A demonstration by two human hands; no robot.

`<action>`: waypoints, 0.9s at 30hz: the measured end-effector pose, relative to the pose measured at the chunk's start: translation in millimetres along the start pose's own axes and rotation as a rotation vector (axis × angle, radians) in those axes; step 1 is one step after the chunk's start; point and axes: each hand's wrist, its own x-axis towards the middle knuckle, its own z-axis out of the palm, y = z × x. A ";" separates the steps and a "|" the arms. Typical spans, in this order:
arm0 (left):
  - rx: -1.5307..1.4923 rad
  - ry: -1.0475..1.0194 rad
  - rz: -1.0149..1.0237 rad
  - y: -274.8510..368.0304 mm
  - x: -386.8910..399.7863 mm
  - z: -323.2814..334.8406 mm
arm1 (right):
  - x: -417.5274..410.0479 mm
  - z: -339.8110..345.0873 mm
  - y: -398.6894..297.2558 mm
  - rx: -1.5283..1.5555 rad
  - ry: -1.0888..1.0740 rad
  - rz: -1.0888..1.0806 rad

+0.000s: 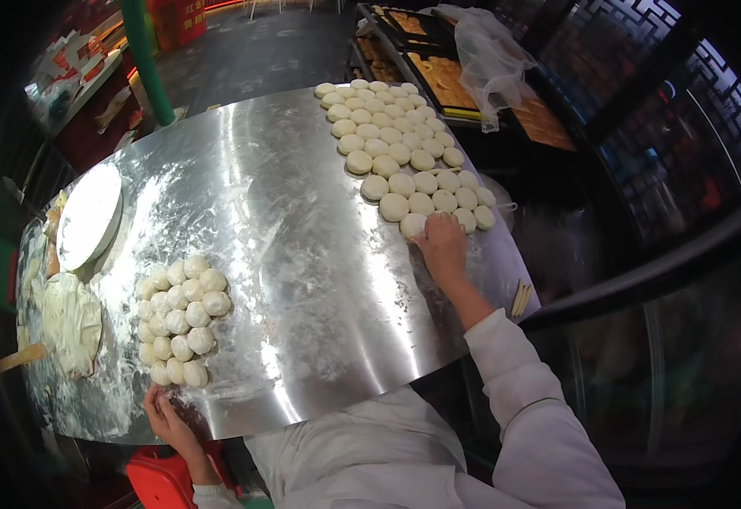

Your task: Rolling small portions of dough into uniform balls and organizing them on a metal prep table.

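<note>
My right hand (444, 245) reaches to the nearest row of flattened dough rounds (395, 207), its fingers curled over one round that they mostly hide. The thumb lies close to the neighbouring round on the left. These pale rounds stand in tight rows along the right side of the steel table (307, 254). At the table's near left edge, my left hand (170, 420) holds nothing, fingers slightly apart. Just beyond its fingertips sits a cluster of floured dough balls (177, 322), smaller across and plumper than the rounds.
Left on the floured tabletop are a white basin (90, 216), a soft dough mass (71, 324) and a wooden handle (21, 357). Thin pale sticks (521, 299) lie at the right corner. Beyond stand baked-goods trays (444, 79) and a green post (148, 63); below is a red stool (160, 477).
</note>
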 end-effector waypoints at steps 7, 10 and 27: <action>-0.011 0.049 -0.045 12.7 -9.5 -11.8 | -17.4 -10.4 -69.4 0.384 -0.060 -0.126; 0.013 0.039 0.062 30.0 -2.9 11.2 | -37.4 -28.0 -142.8 0.594 -0.191 -0.253; -0.084 0.079 -0.012 23.7 -10.7 -1.6 | -26.9 -39.0 -294.3 0.812 -0.554 -0.412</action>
